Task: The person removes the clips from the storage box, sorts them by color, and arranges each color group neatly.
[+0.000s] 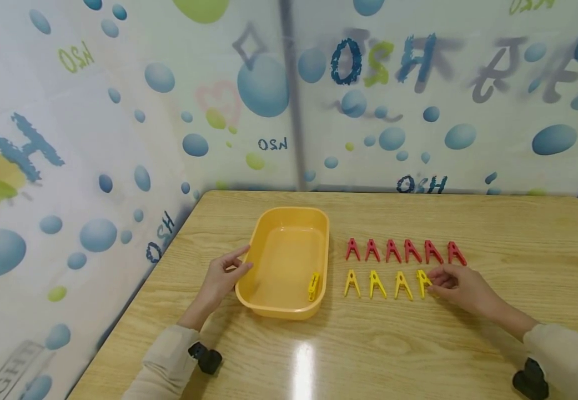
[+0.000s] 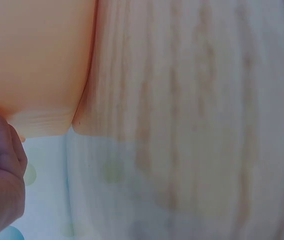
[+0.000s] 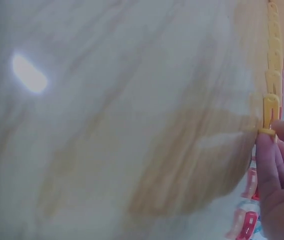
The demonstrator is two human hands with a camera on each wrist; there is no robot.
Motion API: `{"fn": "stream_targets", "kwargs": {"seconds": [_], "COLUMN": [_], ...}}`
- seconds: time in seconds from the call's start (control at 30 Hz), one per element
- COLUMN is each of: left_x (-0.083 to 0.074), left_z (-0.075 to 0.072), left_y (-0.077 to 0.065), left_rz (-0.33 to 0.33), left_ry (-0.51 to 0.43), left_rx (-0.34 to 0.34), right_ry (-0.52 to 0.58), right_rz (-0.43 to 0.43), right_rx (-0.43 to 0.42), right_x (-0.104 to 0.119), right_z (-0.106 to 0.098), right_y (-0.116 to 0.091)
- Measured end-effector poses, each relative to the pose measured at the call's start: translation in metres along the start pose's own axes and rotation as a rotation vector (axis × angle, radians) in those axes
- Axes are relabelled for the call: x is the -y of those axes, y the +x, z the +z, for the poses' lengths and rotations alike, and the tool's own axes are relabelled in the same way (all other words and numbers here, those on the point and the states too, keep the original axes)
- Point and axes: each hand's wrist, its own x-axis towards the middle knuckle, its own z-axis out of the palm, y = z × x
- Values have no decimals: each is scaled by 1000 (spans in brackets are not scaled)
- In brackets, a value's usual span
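My right hand [image 1: 461,289] pinches the yellow clothespin [image 1: 422,282] at the right end of the front row. In the right wrist view, thumb and fingertips close on the lower end of that clothespin [image 3: 270,110]. The other yellow clothespins [image 1: 377,284] stretch leftward from it. My left hand [image 1: 221,278] holds the left rim of a yellow-orange plastic tub [image 1: 325,244]. In the left wrist view its bent fingers [image 2: 4,145] lie against the tub's side [image 2: 41,60]. One yellow clothespin [image 1: 313,286] lies inside the tub, near the front right corner.
Behind the yellow row lies a row of several red clothespins [image 1: 391,251], close to my right hand. Everything sits on a wood-grain table [image 1: 393,355]. A patterned cloth wall [image 1: 318,133] stands along the table's back and left edges.
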Motion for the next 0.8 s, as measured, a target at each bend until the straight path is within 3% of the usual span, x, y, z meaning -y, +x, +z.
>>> {"fn": "stream_targets", "kwargs": {"seconds": [0.23, 0.43, 0.63, 0.8], "left_x": [-1, -2, -2, -3], "left_z": [-1, 0, 1, 2], "left_y": [1, -2, -1, -2], "left_rz": [-9, 8, 16, 19], "left_ry": [-6, 3, -1, 2], "left_rx": [3, -12, -11, -12], "right_ry": [-3, -23, -22, 33], "right_rz": [26, -36, -101, -199], "right_rx": [-5, -38, 16, 120], "right_x": [4, 15, 43, 75], "right_z": [-10, -23, -22, -9], "right_y": [2, 14, 33, 51]}}
